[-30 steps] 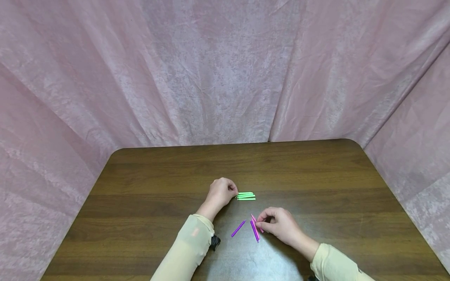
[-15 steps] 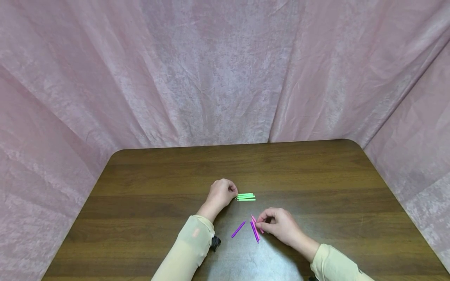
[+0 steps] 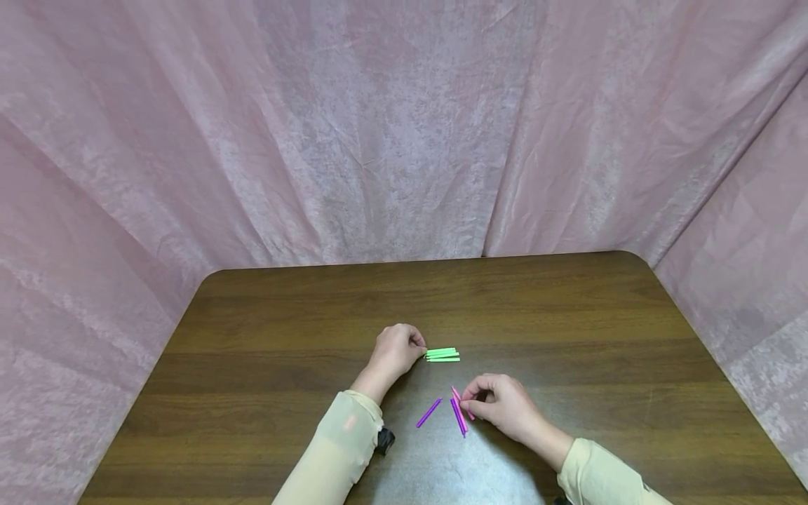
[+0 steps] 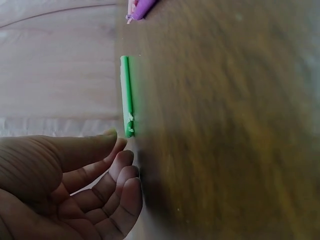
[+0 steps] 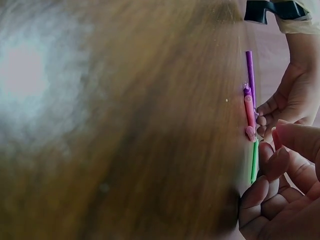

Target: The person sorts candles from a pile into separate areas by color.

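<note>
Several green candles lie side by side on the table. My left hand is at their left end, its thumb and fingers loosely bent. In the left wrist view a small gap shows between the thumb tip and the green candle. Nearer to me, my right hand pinches a pink candle between thumb and index finger; the fingertips partly hide it. Against it lie another pink candle and a purple candle. A separate purple candle lies slanted to their left.
The brown wooden table has rounded far corners. Pink curtains hang behind it and along its sides. Each forearm wears a pale sleeve, with a black strap-mounted device visible at the left wrist.
Both hands and the candles keep their places relative to each other. The whole scene shifts only very slightly in the head view.
</note>
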`<state>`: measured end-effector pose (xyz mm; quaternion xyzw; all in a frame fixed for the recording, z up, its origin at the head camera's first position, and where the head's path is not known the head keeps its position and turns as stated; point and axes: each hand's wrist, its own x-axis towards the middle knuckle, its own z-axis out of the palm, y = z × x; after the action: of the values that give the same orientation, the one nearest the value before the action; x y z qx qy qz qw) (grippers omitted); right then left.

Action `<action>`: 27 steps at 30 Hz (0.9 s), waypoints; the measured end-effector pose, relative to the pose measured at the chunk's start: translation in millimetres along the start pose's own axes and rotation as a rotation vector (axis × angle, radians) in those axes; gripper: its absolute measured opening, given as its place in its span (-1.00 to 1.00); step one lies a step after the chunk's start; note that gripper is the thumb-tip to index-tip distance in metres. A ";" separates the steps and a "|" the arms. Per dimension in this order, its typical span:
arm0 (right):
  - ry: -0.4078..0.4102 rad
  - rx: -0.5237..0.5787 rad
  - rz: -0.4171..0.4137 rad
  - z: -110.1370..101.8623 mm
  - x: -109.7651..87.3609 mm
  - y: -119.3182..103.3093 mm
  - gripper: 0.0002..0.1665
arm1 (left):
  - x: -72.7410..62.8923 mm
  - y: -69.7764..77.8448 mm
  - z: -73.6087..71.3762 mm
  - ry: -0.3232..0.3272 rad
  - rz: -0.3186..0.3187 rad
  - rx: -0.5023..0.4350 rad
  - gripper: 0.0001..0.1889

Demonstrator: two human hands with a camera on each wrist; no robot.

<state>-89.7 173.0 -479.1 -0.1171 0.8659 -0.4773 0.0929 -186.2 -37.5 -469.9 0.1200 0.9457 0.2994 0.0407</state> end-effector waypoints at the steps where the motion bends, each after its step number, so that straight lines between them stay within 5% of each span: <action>1: -0.001 0.001 -0.001 0.3 0.2 -0.2 -0.94 | -1.2 -0.6 -0.5 -0.001 0.001 -0.005 -0.87; 27: -0.033 0.023 -0.035 8.4 10.2 -8.6 -0.95 | -47.7 -3.0 -14.4 -0.070 0.021 -0.180 -0.91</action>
<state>-96.1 158.8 -476.7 -0.1387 0.8565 -0.4869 0.1001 -142.8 -59.8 -459.6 0.1360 0.9116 0.3793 0.0812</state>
